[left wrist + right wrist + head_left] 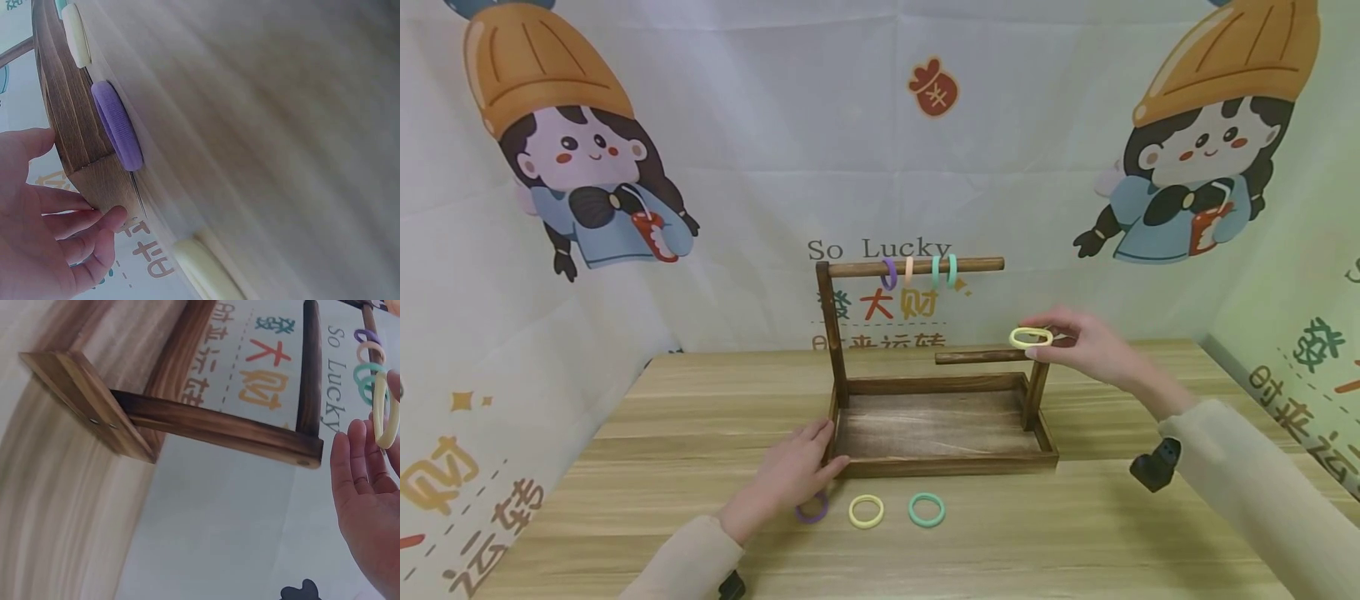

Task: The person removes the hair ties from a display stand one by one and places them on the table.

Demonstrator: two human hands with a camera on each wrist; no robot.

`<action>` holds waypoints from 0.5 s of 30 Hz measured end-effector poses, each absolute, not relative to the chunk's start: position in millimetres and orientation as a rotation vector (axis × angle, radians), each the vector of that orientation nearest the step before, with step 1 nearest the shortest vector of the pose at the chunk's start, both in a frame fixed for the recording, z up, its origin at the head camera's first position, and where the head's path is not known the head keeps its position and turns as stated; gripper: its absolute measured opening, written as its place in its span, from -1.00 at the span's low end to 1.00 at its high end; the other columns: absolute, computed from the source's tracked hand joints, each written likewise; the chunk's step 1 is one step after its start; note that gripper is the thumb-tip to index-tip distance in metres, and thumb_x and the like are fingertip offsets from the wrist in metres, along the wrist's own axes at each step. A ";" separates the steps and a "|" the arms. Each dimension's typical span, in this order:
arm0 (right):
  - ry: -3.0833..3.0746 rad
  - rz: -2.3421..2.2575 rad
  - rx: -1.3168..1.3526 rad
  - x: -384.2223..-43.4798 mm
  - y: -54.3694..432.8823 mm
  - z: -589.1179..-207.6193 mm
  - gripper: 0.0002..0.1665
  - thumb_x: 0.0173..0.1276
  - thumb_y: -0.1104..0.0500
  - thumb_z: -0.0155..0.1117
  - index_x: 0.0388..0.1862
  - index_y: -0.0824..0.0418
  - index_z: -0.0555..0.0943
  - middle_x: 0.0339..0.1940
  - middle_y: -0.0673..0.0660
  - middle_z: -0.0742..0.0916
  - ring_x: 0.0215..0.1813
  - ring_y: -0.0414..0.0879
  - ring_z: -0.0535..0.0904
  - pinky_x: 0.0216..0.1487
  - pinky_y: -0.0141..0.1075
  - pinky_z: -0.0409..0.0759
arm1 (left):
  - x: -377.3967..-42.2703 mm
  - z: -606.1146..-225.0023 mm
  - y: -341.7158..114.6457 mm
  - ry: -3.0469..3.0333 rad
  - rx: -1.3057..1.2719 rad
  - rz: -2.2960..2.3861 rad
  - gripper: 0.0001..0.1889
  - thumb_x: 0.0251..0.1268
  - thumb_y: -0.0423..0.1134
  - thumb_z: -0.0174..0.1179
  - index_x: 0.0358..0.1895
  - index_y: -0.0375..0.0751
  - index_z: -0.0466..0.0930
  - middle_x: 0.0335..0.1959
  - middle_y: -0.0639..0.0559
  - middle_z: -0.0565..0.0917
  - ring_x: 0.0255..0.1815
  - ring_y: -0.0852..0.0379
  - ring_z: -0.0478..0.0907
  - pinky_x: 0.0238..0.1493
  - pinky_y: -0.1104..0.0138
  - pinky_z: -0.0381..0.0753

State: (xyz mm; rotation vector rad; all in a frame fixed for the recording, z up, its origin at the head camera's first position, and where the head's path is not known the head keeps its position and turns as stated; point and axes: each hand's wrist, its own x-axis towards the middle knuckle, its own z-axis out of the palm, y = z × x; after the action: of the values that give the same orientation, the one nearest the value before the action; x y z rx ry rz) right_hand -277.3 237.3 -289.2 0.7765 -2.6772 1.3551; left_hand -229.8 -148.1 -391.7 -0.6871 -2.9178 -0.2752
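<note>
My right hand (1081, 348) pinches a yellow hair tie (379, 409) just above the lower bar (973, 357) of a dark wooden rack, near its right post. At the tray's left front corner, my left hand (796, 467) holds the rack (947, 464), thumb on the front wall and fingers against the end wall. From the upper bar (987, 264) hang a purple hair tie (891, 275), a peach one and two mint ones. In front of the tray lie a purple hair tie (119, 128), a yellow one (867, 526) and a mint one (927, 524).
Another pale yellow hair tie (206, 269) lies on the table in the left wrist view, hidden by my left arm in the head view. Behind the wood-grain table (1075, 533) hangs a printed white cloth (790, 108), which also covers both sides.
</note>
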 end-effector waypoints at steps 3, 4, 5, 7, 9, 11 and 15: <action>-2.656 1.405 0.824 -274.0 235.8 -295.6 -0.52 0.18 0.20 0.24 0.07 0.35 0.44 -0.16 0.22 0.48 -0.21 -0.03 0.53 -0.32 -0.36 0.54 | -229.7 -391.9 -148.3 -2.920 -0.687 -0.279 -0.36 0.22 0.03 0.03 0.13 -0.52 0.29 0.13 -0.34 0.34 0.07 -0.27 0.32 0.05 0.03 0.34; -2.649 1.420 0.842 -272.9 235.4 -297.8 -0.53 0.18 0.22 0.24 0.06 0.36 0.44 -0.17 0.23 0.48 -0.23 -0.03 0.52 -0.34 -0.36 0.54 | -229.7 -391.8 -148.3 -2.921 -0.687 -0.281 -0.36 0.22 0.03 0.03 0.13 -0.52 0.29 0.13 -0.34 0.34 0.07 -0.27 0.32 0.05 0.03 0.34; -2.646 1.426 0.858 -271.6 234.8 -300.0 -0.53 0.17 0.23 0.24 0.05 0.37 0.45 -0.17 0.23 0.48 -0.25 -0.02 0.52 -0.35 -0.36 0.54 | -229.6 -391.7 -148.3 -2.921 -0.687 -0.283 -0.36 0.22 0.03 0.03 0.13 -0.52 0.29 0.13 -0.34 0.34 0.07 -0.27 0.32 0.05 0.03 0.34; -2.653 1.419 0.878 -268.9 233.6 -304.3 -0.55 0.17 0.23 0.25 0.04 0.37 0.46 -0.19 0.22 0.48 -0.27 0.00 0.50 -0.38 -0.35 0.54 | -229.6 -391.6 -148.4 -2.923 -0.685 -0.282 -0.36 0.22 0.04 0.02 0.14 -0.51 0.29 0.13 -0.34 0.34 0.08 -0.27 0.32 0.05 0.03 0.33; -2.667 1.401 0.888 -265.7 232.1 -308.6 -0.55 0.16 0.21 0.26 0.04 0.33 0.47 -0.20 0.21 0.48 -0.30 0.01 0.48 -0.41 -0.35 0.53 | -229.9 -391.7 -148.4 -2.925 -0.682 -0.273 -0.35 0.23 0.04 0.02 0.14 -0.51 0.29 0.13 -0.34 0.34 0.08 -0.27 0.32 0.05 0.03 0.33; -2.673 1.386 0.905 -262.6 230.2 -313.3 -0.55 0.15 0.20 0.27 0.03 0.30 0.48 -0.22 0.21 0.49 -0.32 0.02 0.46 -0.43 -0.35 0.51 | -230.1 -392.0 -148.5 -2.928 -0.678 -0.270 -0.35 0.23 0.06 0.01 0.14 -0.50 0.28 0.14 -0.33 0.33 0.08 -0.26 0.32 0.06 0.04 0.33; -2.679 1.337 0.951 -255.7 225.5 -322.6 -0.56 0.12 0.17 0.30 0.01 0.24 0.51 -0.26 0.16 0.50 -0.36 -0.04 0.41 -0.47 -0.37 0.46 | -230.5 -392.6 -148.7 -2.930 -0.676 -0.259 -0.35 0.23 0.06 0.01 0.15 -0.50 0.28 0.14 -0.32 0.33 0.09 -0.25 0.32 0.06 0.05 0.33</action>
State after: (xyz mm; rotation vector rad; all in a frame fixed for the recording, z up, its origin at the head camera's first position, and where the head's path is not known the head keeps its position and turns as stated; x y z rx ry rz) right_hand -255.7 225.5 -322.6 0.9513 -2.6792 1.3365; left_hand -230.5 -148.7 -392.6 -0.6764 -2.9301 -0.2590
